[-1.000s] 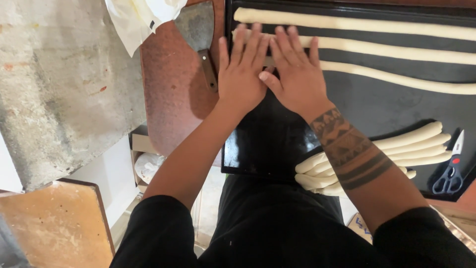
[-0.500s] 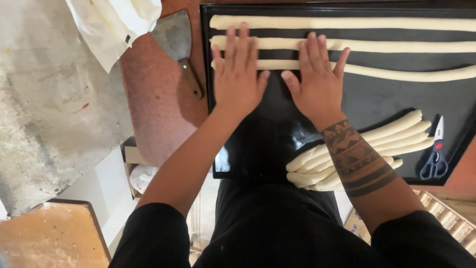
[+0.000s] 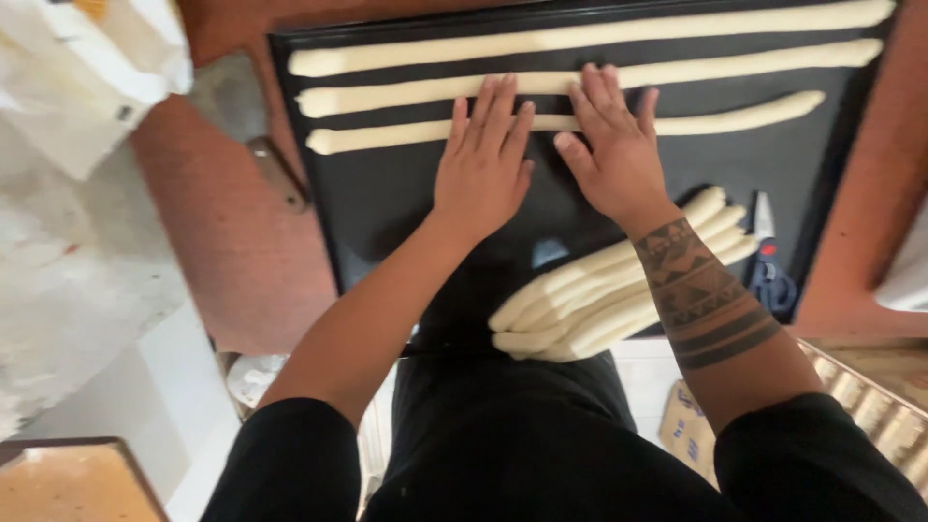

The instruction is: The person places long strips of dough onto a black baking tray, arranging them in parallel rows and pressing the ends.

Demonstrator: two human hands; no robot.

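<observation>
dough rope (image 3: 735, 116) | under flat open left hand (image 3: 480, 164) and right hand (image 3: 614, 145)

Soft even light, slight blur

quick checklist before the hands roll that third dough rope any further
1. Both palms flat on the rope: left hand and right hand press the third dough rope: ok.
2. Rope lies fully on the black tray: ok.
3. Clear of the second rope: ok, a narrow gap shows.
4. Even thickness: not ok, the right end tapers.
5. Waiting dough pile inside the tray: not ok, its ends overhang the near edge.
6. Scissors clear of the hands: ok.
</observation>
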